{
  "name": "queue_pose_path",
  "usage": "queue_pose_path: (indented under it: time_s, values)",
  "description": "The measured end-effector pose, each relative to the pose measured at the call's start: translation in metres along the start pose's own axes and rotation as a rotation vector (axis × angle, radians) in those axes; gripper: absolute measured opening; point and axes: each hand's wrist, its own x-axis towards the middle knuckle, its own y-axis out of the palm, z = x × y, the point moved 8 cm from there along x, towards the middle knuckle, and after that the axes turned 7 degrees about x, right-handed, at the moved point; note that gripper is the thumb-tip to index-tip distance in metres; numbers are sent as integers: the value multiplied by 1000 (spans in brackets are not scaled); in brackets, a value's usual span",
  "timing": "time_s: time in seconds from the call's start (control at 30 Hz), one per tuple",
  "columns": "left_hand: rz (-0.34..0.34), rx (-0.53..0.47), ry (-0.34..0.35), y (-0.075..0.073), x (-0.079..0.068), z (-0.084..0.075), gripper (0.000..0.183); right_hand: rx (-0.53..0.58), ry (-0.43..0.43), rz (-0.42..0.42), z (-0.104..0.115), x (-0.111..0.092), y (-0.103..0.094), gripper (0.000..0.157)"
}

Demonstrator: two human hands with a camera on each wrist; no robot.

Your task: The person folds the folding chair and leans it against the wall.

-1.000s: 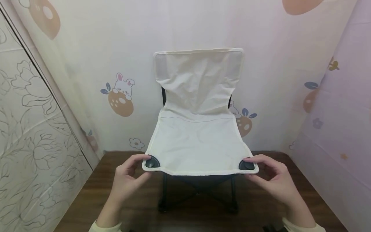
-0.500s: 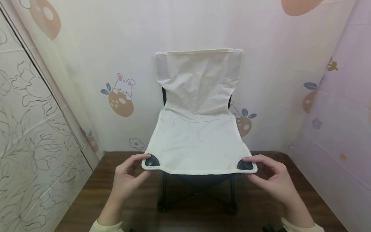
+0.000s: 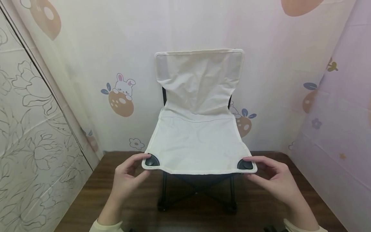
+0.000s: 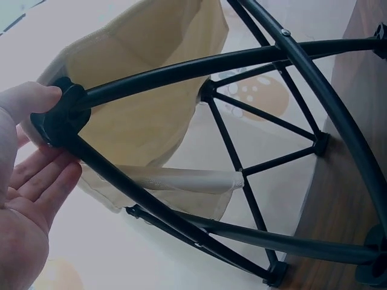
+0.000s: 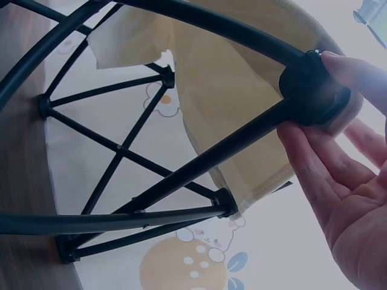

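A dark brown wooden table (image 3: 97,180) with rounded far corners stands against a pale back curtain (image 3: 200,25). Printed on that curtain, left of centre, is a white rabbit (image 3: 124,87) leaning over an orange fruit (image 3: 120,104) with blue leaves, above a grey outlined flower (image 3: 136,143). A similar print, partly covered, shows right of centre, and larger orange shapes are cut off at both top corners. The left curtain (image 3: 21,135) bears grey line-drawn blossoms, with a dark slanting line along its edge. The pinkish right curtain (image 3: 333,129) carries a bluish flower (image 3: 317,123) and a small orange star (image 3: 343,156).
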Motion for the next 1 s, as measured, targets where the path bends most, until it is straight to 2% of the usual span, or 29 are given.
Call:
queue_pose_path:
  time_s: [0.27, 0.47, 0.7, 0.83, 1.0]
  values:
    - [-11, 23, -61, -1, -3, 2, 51, -7, 20, -16, -2, -1, 0, 50]
    - [-33, -9, -66, 1, -3, 5, 48, 97, 25, -28, -7, 0, 0, 51]
    - [-55, -24, -52, 2, -3, 5, 47, 207, -27, -44, -10, 1, 1, 50]
    - [-77, -38, -32, 3, -4, 5, 48, 215, -53, -46, -11, 2, 2, 50]
    - [-96, -20, 2, 5, -5, 4, 49, 188, -42, -60, -14, 2, 3, 51]
